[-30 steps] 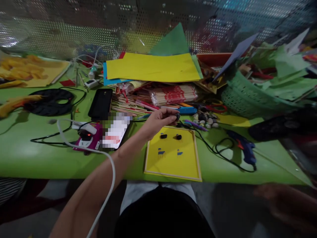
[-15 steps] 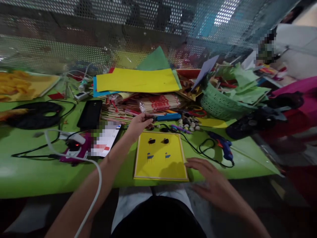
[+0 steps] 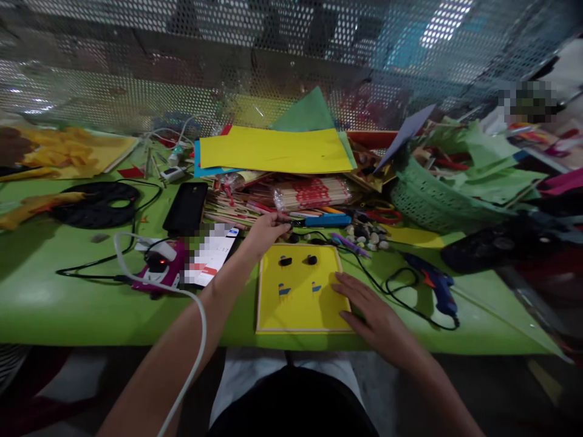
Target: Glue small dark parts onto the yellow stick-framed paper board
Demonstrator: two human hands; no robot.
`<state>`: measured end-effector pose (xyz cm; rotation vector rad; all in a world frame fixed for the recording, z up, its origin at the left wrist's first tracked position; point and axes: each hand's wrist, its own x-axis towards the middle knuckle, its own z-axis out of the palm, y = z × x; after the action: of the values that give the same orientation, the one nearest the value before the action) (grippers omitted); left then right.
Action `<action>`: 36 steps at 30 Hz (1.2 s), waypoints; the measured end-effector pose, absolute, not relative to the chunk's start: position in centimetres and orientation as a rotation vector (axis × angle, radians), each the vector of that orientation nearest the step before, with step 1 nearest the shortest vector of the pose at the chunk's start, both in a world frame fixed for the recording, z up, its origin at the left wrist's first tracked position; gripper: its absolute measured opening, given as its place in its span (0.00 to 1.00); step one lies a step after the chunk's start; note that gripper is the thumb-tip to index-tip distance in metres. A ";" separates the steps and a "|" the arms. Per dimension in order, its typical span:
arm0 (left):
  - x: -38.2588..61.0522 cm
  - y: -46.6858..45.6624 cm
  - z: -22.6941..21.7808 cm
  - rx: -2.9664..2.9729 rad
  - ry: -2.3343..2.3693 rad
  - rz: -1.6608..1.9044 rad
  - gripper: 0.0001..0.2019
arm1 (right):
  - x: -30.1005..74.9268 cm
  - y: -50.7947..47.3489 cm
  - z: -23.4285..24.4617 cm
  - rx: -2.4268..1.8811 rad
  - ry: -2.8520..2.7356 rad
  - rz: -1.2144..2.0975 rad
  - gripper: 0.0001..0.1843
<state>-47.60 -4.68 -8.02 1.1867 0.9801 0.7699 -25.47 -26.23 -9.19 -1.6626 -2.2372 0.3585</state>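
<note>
A yellow board with a pale wooden border lies flat on the green table, two black pebbles on its upper part and two small blue bird-like shapes below them. My right hand rests on its right side with fingers spread. Beyond the board's top edge, my left hand has thumb and fingertips pinched together beside the tip of a blue utility knife. Whatever sits in that pinch is too small to make out. Dark pebbles lie just by these fingers, and a pile of mixed pebbles is to the right.
A blue glue gun with a looping black cord is on the right. Behind stand a green basket of paper scraps and packed sticks. To the left are phones and a purple power strip with a white cable crossing my left arm.
My right hand has moved from the board's right edge onto its surface. The left hand stays near the knife tip, fingers pinched. The whole view has shifted slightly.
</note>
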 end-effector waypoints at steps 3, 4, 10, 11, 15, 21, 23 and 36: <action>-47.6 -4.9 -7.6 1.155 0.991 0.761 0.07 | -25.2 -24.6 -9.7 -1.656 -2.242 0.312 0.23; -47.5 -4.9 -7.5 1.137 0.981 0.766 0.06 | -25.1 -24.1 -9.9 -1.663 -2.237 0.291 0.24; -47.4 -5.1 -7.2 1.060 0.892 0.803 0.08 | -25.0 -23.7 -10.4 -1.697 -2.212 0.207 0.24; -47.4 -5.1 -7.2 1.066 0.895 0.798 0.07 | -25.1 -24.0 -10.3 -1.701 -2.211 0.202 0.24; -47.2 -5.2 -7.3 1.101 0.884 0.775 0.07 | -25.6 -25.4 -10.0 -1.730 -2.200 0.232 0.24; -47.3 -5.2 -7.3 1.101 0.821 0.818 0.12 | -24.7 -27.1 -8.1 -1.832 -1.977 0.171 0.21; -47.3 -5.1 -7.1 1.089 0.825 0.835 0.14 | -23.0 -28.0 -7.2 -1.910 -1.739 -0.003 0.16; -47.1 -5.4 -6.7 1.092 0.825 0.821 0.18 | -12.5 -29.5 -8.8 -2.046 -0.630 0.392 0.30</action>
<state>-47.14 -5.37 -6.65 1.0924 0.8253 0.8207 -12.49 -29.50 -8.81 -2.0458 -0.6304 0.3917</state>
